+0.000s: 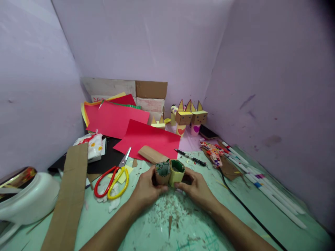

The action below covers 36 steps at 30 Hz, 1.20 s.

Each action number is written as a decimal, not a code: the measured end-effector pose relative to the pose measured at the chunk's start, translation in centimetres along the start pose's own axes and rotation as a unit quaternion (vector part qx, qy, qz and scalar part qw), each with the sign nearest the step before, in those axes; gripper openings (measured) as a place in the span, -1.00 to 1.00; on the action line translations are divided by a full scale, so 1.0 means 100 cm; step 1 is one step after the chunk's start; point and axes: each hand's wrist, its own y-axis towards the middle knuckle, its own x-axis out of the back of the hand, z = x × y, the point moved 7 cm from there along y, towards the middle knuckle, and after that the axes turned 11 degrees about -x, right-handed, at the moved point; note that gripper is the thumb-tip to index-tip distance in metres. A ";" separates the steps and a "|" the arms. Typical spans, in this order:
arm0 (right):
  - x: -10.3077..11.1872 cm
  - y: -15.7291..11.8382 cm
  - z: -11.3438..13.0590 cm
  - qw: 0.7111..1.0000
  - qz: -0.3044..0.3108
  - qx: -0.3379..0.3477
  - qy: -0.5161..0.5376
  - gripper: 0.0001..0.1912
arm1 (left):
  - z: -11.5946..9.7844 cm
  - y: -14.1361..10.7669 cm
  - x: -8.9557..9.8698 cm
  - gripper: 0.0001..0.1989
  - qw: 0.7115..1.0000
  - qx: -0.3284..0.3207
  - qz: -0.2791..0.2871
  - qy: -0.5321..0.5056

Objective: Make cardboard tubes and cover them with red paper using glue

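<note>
Forearms (111, 225), near; L hand (146, 186) grasping brn tube (162, 179), R hand (196, 186) grasping yel. tube (177, 177); I see both upright, abutting.

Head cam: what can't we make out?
Head view:
Left hand: some fingertips, behind the brown cardboard tube.
Right hand: some fingertips, behind the yellow paper tube.
Yellow-topped box with pointed ears: lower part, behind the red paper sheet.
White rounded plastic container: cut off by left edge.
Black pen: any lettering, too small.

You're in a craft spot: your messy table (146, 226) has scissors (119, 168), red paper (151, 141), pens (278, 203) and box-headed animals (184, 119).
</note>
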 end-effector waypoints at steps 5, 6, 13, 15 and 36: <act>0.023 0.009 0.010 0.997 -0.068 -0.006 -0.034 -0.67 | 0.006 0.000 0.001 -0.57 0.999 0.036 -0.025 -0.024; 0.035 0.015 0.013 0.995 -0.094 -0.005 -0.047 -0.65 | 0.007 0.000 0.001 -0.58 0.998 0.043 -0.030 -0.026; 0.114 0.096 0.015 0.958 -0.226 -0.071 -0.159 -0.64 | 0.011 -0.001 0.003 -0.56 0.997 0.065 -0.031 -0.030; 0.123 0.113 0.009 0.946 -0.232 -0.105 -0.203 -0.69 | 0.012 -0.001 0.003 -0.55 0.997 0.069 -0.025 -0.030; -0.002 0.013 0.065 0.970 -0.059 -0.038 -0.232 -0.48 | 0.006 -0.005 0.013 -0.59 0.995 0.034 -0.074 -0.063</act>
